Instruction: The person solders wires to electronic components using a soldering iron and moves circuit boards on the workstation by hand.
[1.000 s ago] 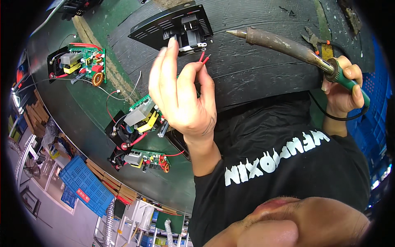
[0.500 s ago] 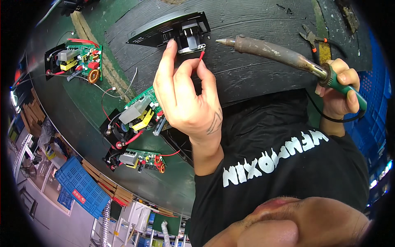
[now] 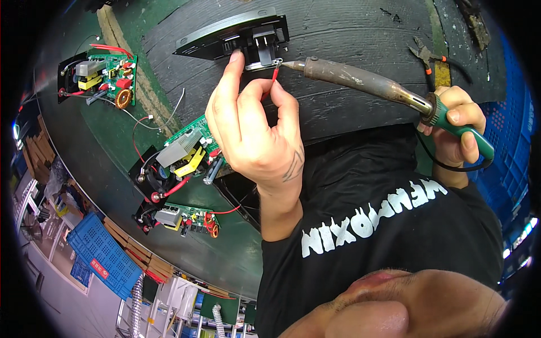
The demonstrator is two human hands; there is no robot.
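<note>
My right hand (image 3: 456, 121) grips the green handle of a soldering iron (image 3: 360, 79). The iron's tip meets a small metal lug beside the socket part of a black panel (image 3: 205, 42), which stands tilted on the dark mat. Between thumb and fingers of my left hand (image 3: 253, 121) is a short red wire (image 3: 275, 74), its upper end at that lug. My left index finger is stretched up against the panel's black fittings. Below the left hand lies a green circuit board (image 3: 189, 135) with a grey heat sink, partly covered by the hand.
Two more circuit boards (image 3: 112, 76) (image 3: 191, 218) with red wires lie on the green bench at left. Pliers (image 3: 431, 59) with orange-marked handles rest at the upper right. A blue crate (image 3: 104, 253) stands beyond the bench edge. The iron's black cord (image 3: 448, 163) loops below its handle.
The soldering iron has moved left, bringing its tip from a gap away to the lug at the red wire. My left hand has stayed nearly still, holding the wire.
</note>
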